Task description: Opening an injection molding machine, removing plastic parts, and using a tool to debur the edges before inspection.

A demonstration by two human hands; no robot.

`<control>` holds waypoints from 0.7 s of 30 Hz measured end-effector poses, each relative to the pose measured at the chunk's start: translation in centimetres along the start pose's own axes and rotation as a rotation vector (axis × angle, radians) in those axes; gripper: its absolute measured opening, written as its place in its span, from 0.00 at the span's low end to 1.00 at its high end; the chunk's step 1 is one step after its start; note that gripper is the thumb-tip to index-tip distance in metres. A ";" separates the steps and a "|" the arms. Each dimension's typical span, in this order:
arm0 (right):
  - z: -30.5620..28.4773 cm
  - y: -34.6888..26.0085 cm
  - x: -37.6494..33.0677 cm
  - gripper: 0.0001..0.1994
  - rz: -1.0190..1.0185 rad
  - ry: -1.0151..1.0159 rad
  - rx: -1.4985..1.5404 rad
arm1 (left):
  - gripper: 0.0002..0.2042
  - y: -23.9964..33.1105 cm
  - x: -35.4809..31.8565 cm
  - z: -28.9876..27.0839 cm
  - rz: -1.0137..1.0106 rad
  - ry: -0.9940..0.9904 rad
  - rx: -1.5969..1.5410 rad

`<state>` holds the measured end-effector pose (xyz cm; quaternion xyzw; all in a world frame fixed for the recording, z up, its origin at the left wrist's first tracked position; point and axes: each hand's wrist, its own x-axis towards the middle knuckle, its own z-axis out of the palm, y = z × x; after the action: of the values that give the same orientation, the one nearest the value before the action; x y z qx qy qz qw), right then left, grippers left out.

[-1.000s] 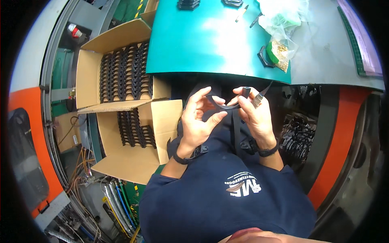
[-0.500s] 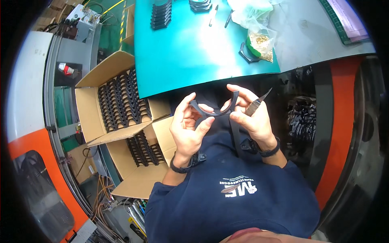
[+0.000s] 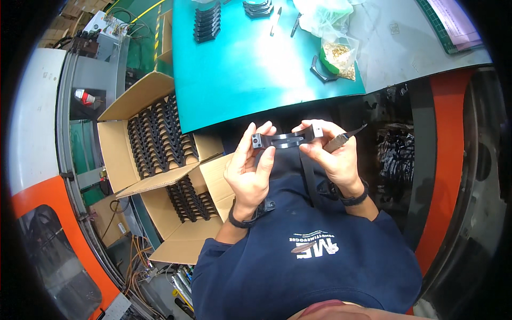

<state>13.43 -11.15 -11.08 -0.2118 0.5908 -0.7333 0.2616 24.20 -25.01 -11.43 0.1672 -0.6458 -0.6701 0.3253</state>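
Note:
A black half-ring plastic part [image 3: 288, 141] is held between my two hands, in front of my chest and below the table edge. My left hand [image 3: 248, 178] pinches its left end, where a flat face with small holes shows. My right hand [image 3: 340, 166] grips the other end with thumb and fingers. The same hand also holds a trimming knife [image 3: 336, 143] with a metal handle, its pointed blade sticking out to the upper right, away from the part.
Ahead is a table with a green mat [image 3: 229, 80], bearing stacked black parts [image 3: 207, 24], a single part [image 3: 321, 72], pens [image 3: 276, 22] and a bag of gold-coloured pieces [image 3: 341, 57]. Left stand an upper cardboard box [image 3: 109, 154] and a lower box [image 3: 173, 240], both holding black parts.
The part has been tilted between my hands: its arch showed open before, and now its outer curved edge and end faces show. The knife has turned slightly with my right hand.

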 end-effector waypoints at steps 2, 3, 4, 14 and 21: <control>0.2 0.4 0.0 0.17 -0.090 -0.016 -0.036 | 0.19 -0.2 -0.1 0.0 0.035 0.072 0.139; 0.5 0.7 0.0 0.17 -0.155 -0.034 -0.045 | 0.18 -0.2 -0.1 0.1 0.009 0.101 0.139; 0.6 0.9 0.0 0.17 -0.220 -0.051 -0.055 | 0.18 -0.3 0.0 0.1 -0.017 0.130 0.138; 0.0 -0.2 0.2 0.16 0.460 -0.169 0.331 | 0.17 -2.4 0.5 -0.1 -0.117 -0.072 -0.165; 0.8 0.5 -1.2 0.18 0.181 -0.040 0.039 | 0.24 -1.2 0.4 0.2 -0.105 -0.133 -0.338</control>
<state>14.91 -11.08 -11.39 -0.1668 0.5879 -0.7135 0.3427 23.46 -25.18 -12.54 0.0990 -0.5347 -0.7947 0.2696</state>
